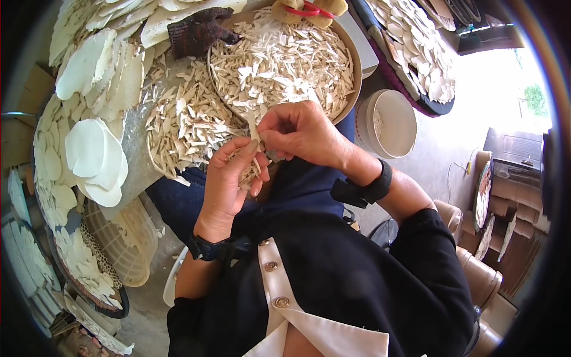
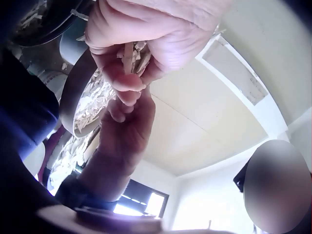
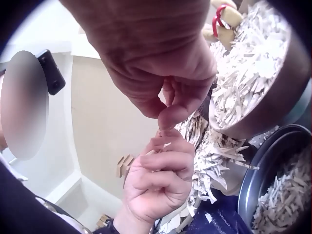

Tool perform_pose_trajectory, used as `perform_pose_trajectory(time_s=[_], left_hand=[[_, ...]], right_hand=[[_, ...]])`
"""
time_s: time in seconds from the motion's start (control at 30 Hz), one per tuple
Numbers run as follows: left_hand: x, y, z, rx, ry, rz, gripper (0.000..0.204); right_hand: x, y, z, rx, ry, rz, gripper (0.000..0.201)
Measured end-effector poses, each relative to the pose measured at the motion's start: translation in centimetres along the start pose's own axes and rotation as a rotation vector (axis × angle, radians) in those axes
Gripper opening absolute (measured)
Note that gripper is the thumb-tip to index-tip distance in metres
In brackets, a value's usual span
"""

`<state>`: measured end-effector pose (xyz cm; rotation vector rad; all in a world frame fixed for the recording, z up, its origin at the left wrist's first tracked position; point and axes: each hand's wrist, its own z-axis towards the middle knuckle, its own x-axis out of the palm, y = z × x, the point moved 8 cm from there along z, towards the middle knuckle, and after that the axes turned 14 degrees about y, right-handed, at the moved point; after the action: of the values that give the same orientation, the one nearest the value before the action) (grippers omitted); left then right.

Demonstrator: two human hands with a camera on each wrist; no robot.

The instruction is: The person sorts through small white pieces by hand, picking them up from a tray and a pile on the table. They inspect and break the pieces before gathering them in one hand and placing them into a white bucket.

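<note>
Resting cupped above the lap, the left hand [image 1: 229, 178] is curled round a bundle of pale strips [image 1: 248, 171]. One strip [image 1: 254, 126] is pinched by the right hand [image 1: 300, 132], in front of the round tray [image 1: 351, 89] heaped with strips.

slivers [image 1: 284, 62]: pale, matt, dry and splintery | discs [image 1: 95, 156]: chalk-white, smooth, matt | round tray [image 1: 354, 71]: dull metal-like rim | basket [image 1: 128, 238]: cream plastic weave | glove [image 1: 199, 30]: dark knitted cloth, rough | wrist straps [image 1: 370, 189]: black matt fabric
</note>
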<state>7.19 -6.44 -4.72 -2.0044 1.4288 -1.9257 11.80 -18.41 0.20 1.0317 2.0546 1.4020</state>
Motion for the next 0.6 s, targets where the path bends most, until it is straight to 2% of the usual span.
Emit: perform_pose_trajectory(time_s=[0.1, 0.2, 0.3, 0.4, 0.53, 0.6], left_hand=[[0.0, 0.3, -0.2, -0.029, 0.048, -0.089, 0.014], [-0.4, 0.8, -0.2, -0.047, 0.09, -0.18, 0.013], [-0.4, 1.1, -0.5, -0.063, 0.131, -0.245, 0.013], [-0.6, 0.7, -0.7, -0.05, 0.094, -0.189, 0.013], [-1.0, -1.3, 0.9, -0.027, -0.027, 0.008, 0.017], [0.2, -3.3, 2.8, 0.056, 0.023, 0.111, 0.025]], right_hand=[[-0.1, 0.8, 0.0, -0.161, -0.066, -0.266, 0.01], [0.1, 1.7, -0.1, -0.233, -0.081, -0.345, 0.01], [-0.3, 2.4, -0.2, -0.359, -0.178, -0.606, 0.006], [-1.2, 1.8, -0.5, -0.241, -0.183, -0.499, 0.006], [0.0, 1.1, -2.3, -0.315, -0.141, -0.517, 0.007], [1.7, 0.9, -3.3, -0.451, -0.064, -0.517, 0.007]])
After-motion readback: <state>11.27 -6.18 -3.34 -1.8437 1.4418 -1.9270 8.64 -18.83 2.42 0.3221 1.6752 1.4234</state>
